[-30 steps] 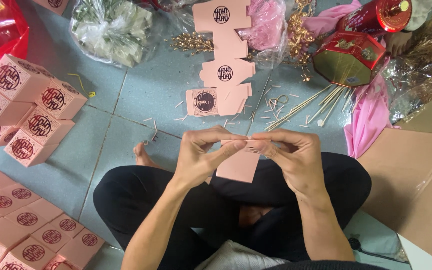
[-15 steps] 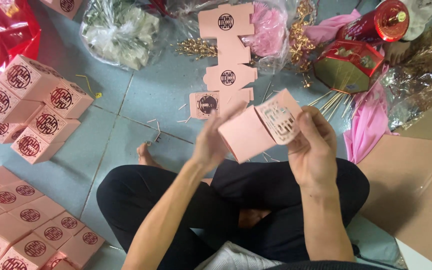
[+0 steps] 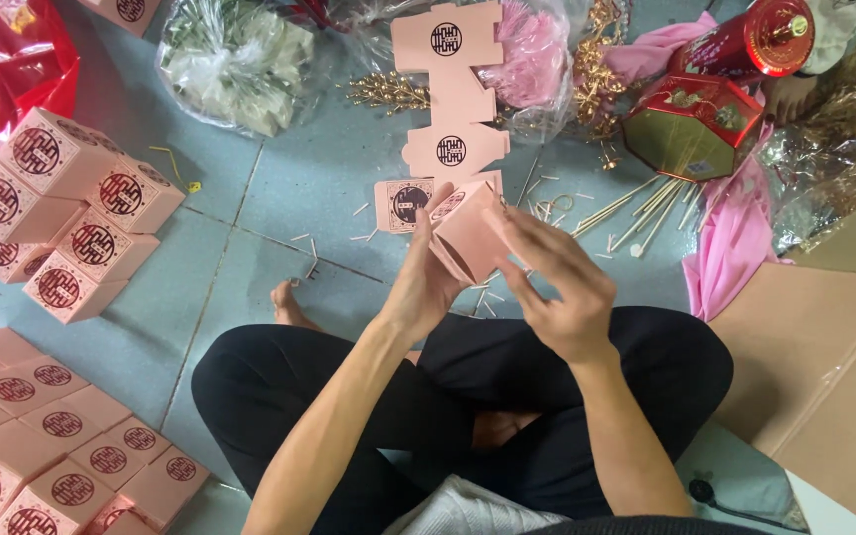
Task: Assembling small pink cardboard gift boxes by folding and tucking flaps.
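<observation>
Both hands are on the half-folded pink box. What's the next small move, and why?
Probably press the loose end flaps shut: the pink cardboard box sits between the left hand and right hand with its near end gaping, unlike the closed pink boxes stacked nearby.

Pink card box (image 3: 468,236): small, partly folded into shape, tilted, one end open toward camera, dark red round emblem on upper face. Held above tiled floor, over crossed legs, between both hands.
</observation>
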